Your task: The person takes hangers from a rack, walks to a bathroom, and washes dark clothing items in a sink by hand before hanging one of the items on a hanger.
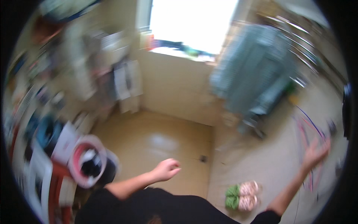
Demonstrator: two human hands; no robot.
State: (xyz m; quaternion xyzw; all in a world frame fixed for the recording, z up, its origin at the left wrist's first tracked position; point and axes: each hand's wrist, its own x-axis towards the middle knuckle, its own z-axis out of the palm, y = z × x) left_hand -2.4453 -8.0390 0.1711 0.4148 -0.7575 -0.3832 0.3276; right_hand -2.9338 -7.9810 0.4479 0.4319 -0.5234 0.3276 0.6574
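Observation:
Motion blur softens the whole head view. My left hand is held in front of my body above a tan floor. Its fingers are loosely curled with the thumb apart from them, and nothing shows in it. Far to the right my right hand reaches out with its fingers spread. Behind and around that hand are thin pink and purple strips, too blurred to name; whether it touches them cannot be told. A pair of green and pink slippers sits on the pale floor between my arms.
A pink-rimmed bin holding dark and white things stands left of my left forearm, beside a reddish-brown stand. Blue-green cloth hangs from a metal rack. Beneath the bright window, a wall meets the floor.

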